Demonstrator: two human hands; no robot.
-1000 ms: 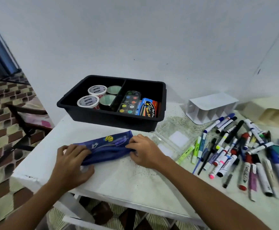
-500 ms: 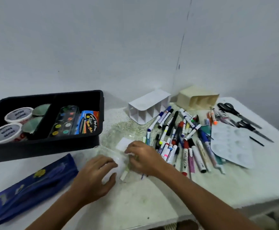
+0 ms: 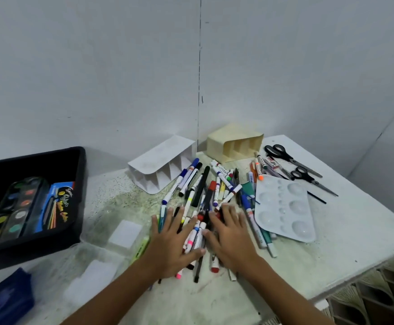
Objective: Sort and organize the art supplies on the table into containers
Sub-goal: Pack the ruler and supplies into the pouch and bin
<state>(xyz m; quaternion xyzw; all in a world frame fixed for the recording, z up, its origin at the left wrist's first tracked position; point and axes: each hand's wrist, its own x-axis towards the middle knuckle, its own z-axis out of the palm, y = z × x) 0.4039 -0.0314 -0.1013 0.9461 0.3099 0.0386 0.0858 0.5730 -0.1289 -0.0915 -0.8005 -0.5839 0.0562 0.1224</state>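
Nearest the camera, at the lower left edge, lies a blue pouch [image 3: 6, 299] on the white table [image 3: 346, 261]. Just beyond it sit two clear plastic boxes [image 3: 97, 261], close to the left forearm. Both hands lie flat on the near end of a heap of markers [image 3: 205, 198]: the left hand [image 3: 173, 245] has its fingers spread and straight over the pens, and the right hand [image 3: 230, 239] presses down beside it, fingers extended too, neither one curled round anything. Right of the heap, a white palette [image 3: 283, 209] overlaps a few markers. Left of the hands, a black bin [image 3: 80, 184] holds a watercolour set [image 3: 15, 207] and a blue crayon pack [image 3: 57, 207]. Farther back, two pairs of scissors [image 3: 303, 170] lie near the table's right corner. Against the wall, a white divided holder [image 3: 160, 163] and a cream one [image 3: 235, 141] lie tipped on their sides.
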